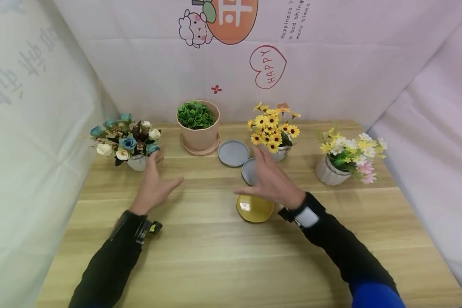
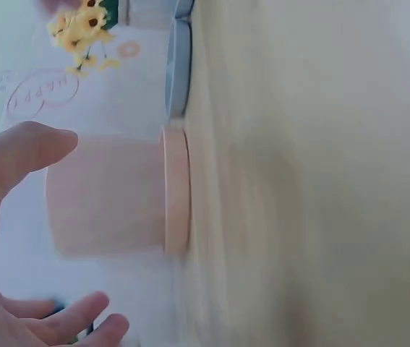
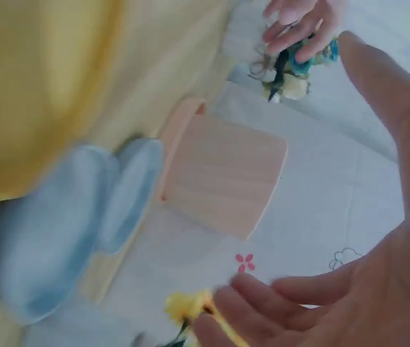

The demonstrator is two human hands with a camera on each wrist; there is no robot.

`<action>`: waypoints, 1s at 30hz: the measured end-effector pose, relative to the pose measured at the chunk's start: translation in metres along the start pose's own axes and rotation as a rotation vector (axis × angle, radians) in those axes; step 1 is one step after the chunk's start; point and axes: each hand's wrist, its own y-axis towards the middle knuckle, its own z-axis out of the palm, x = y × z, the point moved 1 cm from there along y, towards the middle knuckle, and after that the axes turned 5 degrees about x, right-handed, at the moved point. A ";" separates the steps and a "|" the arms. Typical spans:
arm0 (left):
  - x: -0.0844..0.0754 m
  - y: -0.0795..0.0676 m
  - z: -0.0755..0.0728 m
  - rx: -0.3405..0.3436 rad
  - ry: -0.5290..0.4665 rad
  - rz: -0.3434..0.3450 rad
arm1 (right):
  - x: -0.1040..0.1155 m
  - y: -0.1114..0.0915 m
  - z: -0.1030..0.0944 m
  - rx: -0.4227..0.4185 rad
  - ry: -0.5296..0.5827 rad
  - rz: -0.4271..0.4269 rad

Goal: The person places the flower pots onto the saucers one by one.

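Both hands hover over the wooden table with fingers spread and nothing between them. The left hand (image 1: pixel 154 185) is nearest the pot of blue and white flowers (image 1: pixel 128 143), at its front right in the head view. A pink pot (image 1: pixel 199 137) of green leaves stands on its pink saucer (image 2: pixel 178 191), between and beyond the hands. Above the yellow dish (image 1: pixel 255 210) and a blue-grey saucer (image 1: pixel 248 172) is the right hand (image 1: pixel 274 185), partly covering both. Another blue-grey saucer (image 1: pixel 233 153) lies just behind. Yellow flowers (image 1: pixel 269 127) in a pale pot stand beyond the right fingertips.
A ribbed pale pot (image 1: pixel 331 172) with white, yellow and pink flowers stands at the right of the table (image 1: pixel 215 265). White printed cloth (image 1: pixel 138 60) hangs behind the table and along both sides.
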 end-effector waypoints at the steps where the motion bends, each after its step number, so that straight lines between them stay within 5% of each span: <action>1: 0.005 -0.008 -0.004 -0.003 0.009 -0.004 | -0.004 -0.013 0.002 0.001 0.001 0.020; 6: 0.028 -0.033 -0.019 -0.023 0.037 -0.106 | -0.022 -0.061 0.016 -0.014 -0.056 0.115; 11: 0.050 -0.028 -0.035 -0.074 -0.028 -0.234 | -0.029 -0.082 0.036 0.005 -0.060 0.167; 20: 0.073 0.019 -0.045 -0.280 -0.194 -0.064 | -0.023 -0.074 0.063 0.005 -0.058 0.075; 30: 0.075 0.036 -0.052 -0.210 -0.133 -0.179 | -0.010 -0.053 0.067 0.054 -0.090 0.043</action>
